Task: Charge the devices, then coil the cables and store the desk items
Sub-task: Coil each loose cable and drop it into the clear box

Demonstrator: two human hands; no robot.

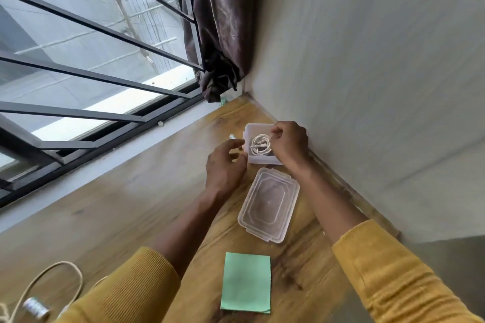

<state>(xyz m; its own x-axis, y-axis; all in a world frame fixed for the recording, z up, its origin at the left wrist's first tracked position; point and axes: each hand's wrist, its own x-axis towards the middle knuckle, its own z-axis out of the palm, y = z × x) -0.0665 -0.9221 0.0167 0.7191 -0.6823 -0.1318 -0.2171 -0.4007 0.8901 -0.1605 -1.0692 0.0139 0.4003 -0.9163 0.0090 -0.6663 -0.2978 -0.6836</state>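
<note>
Coiled white cable (pixel 260 145) is held by right hand (pixel 290 143) fingers inside box (pixel 256 128) at worktop's far right corner; left hand (pixel 225 162), fingers loosely curled, holds nothing visible; coil best pressed flat before lid (pixel 269 204) is fitted.

Wooden desk (pixel 157 204), clear box (pixel 258 128), its lid (pixel 269 204), green paper (pixel 246 282), loose white cable (pixel 47 278), small silver object (pixel 35 307)

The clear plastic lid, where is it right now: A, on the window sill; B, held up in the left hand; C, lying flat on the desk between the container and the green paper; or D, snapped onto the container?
C: the lid lies flat on the wooden desk, between the open container and the green paper.
</note>
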